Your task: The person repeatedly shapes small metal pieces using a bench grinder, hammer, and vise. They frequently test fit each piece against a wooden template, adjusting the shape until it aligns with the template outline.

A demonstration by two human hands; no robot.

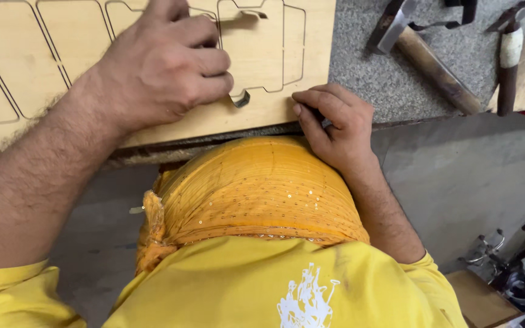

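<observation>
Both my hands rest on the plywood board (153, 73) at the bench edge: left hand (165, 67) curled, fingertips pressing a metal strip (241, 97) into its slot. Right hand (335, 124) is bent flat against the board's near edge, gripping nothing I can make out. Hammers (432, 64) lie nearby.

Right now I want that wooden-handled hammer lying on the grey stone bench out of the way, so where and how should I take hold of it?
Probably by the brown wooden handle, around its middle, coming from above. The wooden-handled hammer lies flat and slanted on the grey speckled bench top, metal head at the upper left. That stretch of the shaft is bare, so a grip can close across it. The right hand is nearer.
</observation>
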